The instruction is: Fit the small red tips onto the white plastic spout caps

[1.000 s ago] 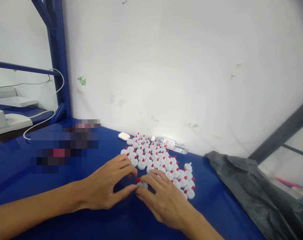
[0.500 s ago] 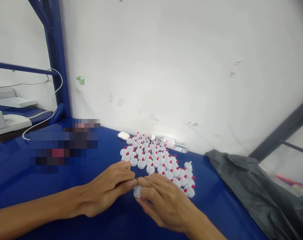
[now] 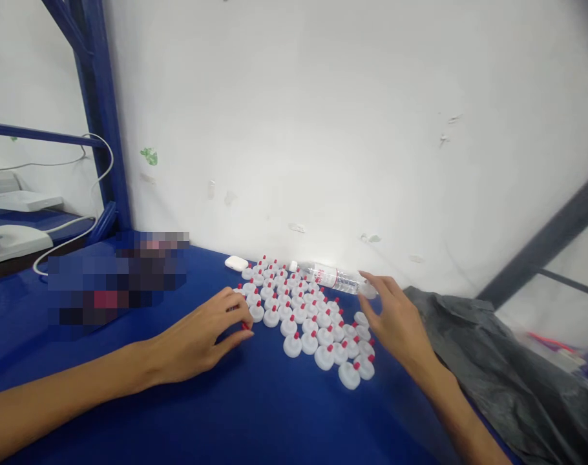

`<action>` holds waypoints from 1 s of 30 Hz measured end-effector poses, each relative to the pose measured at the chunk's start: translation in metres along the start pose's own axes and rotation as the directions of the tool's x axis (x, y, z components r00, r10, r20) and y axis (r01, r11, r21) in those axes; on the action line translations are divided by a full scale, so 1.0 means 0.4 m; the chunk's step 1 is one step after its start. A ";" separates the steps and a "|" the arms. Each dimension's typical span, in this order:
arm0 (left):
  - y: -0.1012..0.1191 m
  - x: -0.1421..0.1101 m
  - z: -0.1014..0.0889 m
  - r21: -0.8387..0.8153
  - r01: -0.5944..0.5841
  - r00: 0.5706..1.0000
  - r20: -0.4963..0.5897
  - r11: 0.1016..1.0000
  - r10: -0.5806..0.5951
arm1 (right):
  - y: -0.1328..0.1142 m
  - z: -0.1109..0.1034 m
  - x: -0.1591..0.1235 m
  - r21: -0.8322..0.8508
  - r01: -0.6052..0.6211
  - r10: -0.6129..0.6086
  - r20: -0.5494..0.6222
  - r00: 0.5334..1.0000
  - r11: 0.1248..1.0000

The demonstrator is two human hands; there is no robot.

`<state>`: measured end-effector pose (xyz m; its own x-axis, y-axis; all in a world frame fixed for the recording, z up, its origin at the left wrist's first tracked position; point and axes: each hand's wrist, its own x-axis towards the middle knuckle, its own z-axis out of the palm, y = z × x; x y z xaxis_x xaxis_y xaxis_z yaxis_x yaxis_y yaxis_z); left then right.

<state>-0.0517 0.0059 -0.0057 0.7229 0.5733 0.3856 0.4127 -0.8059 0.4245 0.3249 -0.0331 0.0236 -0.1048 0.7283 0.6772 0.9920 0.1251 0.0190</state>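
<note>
Several white round caps with small red tips point(image 3: 293, 345) stand close together on the blue surface. My left hand point(image 3: 207, 336) is left of the group, its fingers curled around small red tips point(image 3: 246, 326) that partly show between thumb and forefinger. At the far right of the group, my right hand point(image 3: 395, 316) has thumb and forefinger around a whitish cap point(image 3: 368, 290), in front of the base of a clear plastic bottle point(image 3: 329, 276). No red tip shows on that cap. Another cap without a visible red tip point(image 3: 360, 318) sits just below it.
A small white case point(image 3: 236, 263) lies beside the caps near the white wall point(image 3: 298, 129). Dark grey plastic sheeting point(image 3: 488, 368) covers the right side. Pixelated items are at the left, near a white cable point(image 3: 107, 169) and a blue metal post point(image 3: 103, 116).
My hands were together in front of the caps with a white cap between them; now they are apart. My right hand has moved to the far right. One more red-tipped cap shows at the front.
</note>
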 end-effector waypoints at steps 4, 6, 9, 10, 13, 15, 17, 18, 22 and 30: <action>0.001 -0.009 0.013 0.014 -0.046 0.997 0.063 0.999 0.045 | 0.040 -0.011 0.005 -0.228 -0.041 0.096 0.234 0.967 0.973; -0.002 -0.013 0.014 0.021 -0.043 0.995 0.096 0.999 0.040 | 0.053 -0.019 0.007 -0.287 -0.101 0.193 0.317 0.929 0.953; -0.004 -0.015 0.016 0.016 -0.020 0.990 0.143 1.000 0.018 | 0.067 -0.019 0.001 -0.327 -0.185 0.302 0.356 0.884 0.927; -0.003 -0.016 0.017 0.007 -0.012 0.989 0.148 1.000 0.011 | 0.072 -0.015 -0.003 -0.333 -0.204 0.325 0.366 0.872 0.921; -0.001 -0.016 0.019 -0.019 0.007 0.990 0.142 1.000 -0.004 | 0.083 -0.001 -0.014 -0.322 -0.230 0.353 0.406 0.843 0.919; 0.001 -0.016 0.020 -0.030 0.008 0.991 0.132 1.000 -0.004 | 0.088 0.002 -0.018 -0.293 -0.230 0.341 0.421 0.840 0.928; 0.002 -0.015 0.019 -0.039 -0.005 0.993 0.117 0.999 0.010 | 0.090 -0.004 -0.018 -0.245 -0.215 0.304 0.425 0.853 0.945; 0.002 -0.015 0.019 -0.041 -0.014 0.994 0.107 0.999 0.018 | 0.090 -0.010 -0.016 -0.216 -0.205 0.281 0.426 0.860 0.955; 0.002 -0.015 0.021 -0.026 -0.019 0.995 0.100 0.999 0.022 | 0.088 -0.045 -0.003 -0.045 -0.183 0.182 0.474 0.861 0.982; 0.005 -0.015 0.018 -0.033 -0.010 0.993 0.119 0.999 0.014 | 0.098 -0.091 -0.013 0.385 -0.132 -0.107 0.540 0.835 0.913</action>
<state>-0.0510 -0.0002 -0.0131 0.7894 0.5403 0.2914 0.3866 -0.8063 0.4477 0.3669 -0.0565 0.0478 -0.2320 0.9583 0.1666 0.8926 0.2778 -0.3550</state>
